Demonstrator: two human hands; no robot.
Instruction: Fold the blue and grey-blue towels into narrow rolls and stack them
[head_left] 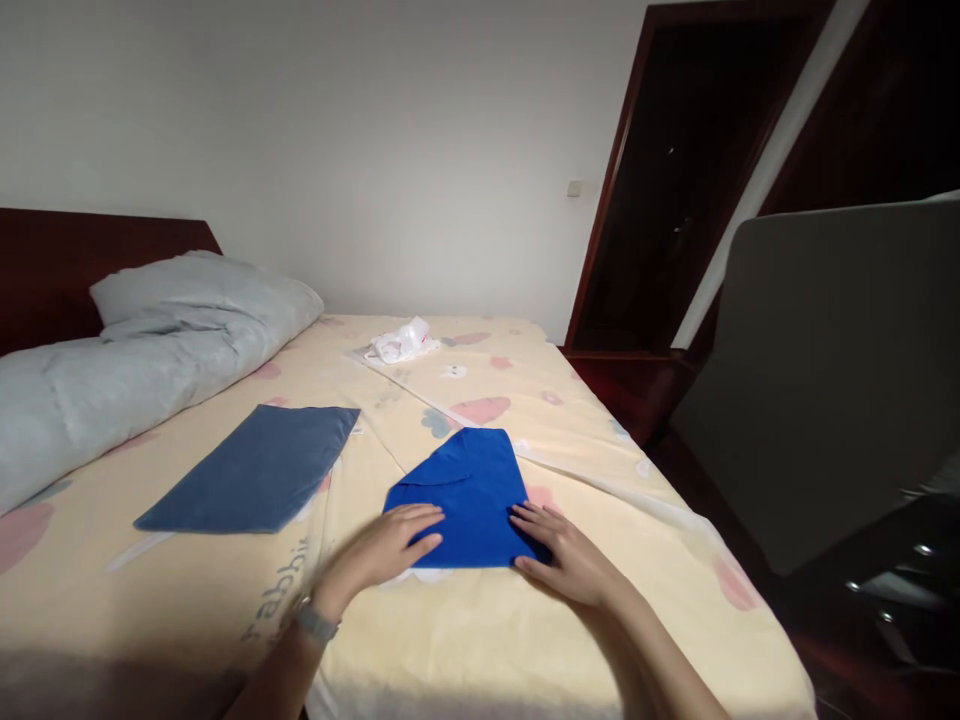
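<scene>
A bright blue folded cloth lies on the pale yellow patterned bed sheet in front of me. My left hand rests flat on the cloth's near left corner, fingers stretched out. My right hand lies flat at the cloth's near right corner, fingers spread and touching its edge. Neither hand grips anything. A watch sits on my left wrist.
A folded grey-blue cloth lies to the left on the bed. A grey duvet and pillow are heaped by the dark headboard. A crumpled white plastic bag sits at the far end. A grey panel and dark door stand to the right.
</scene>
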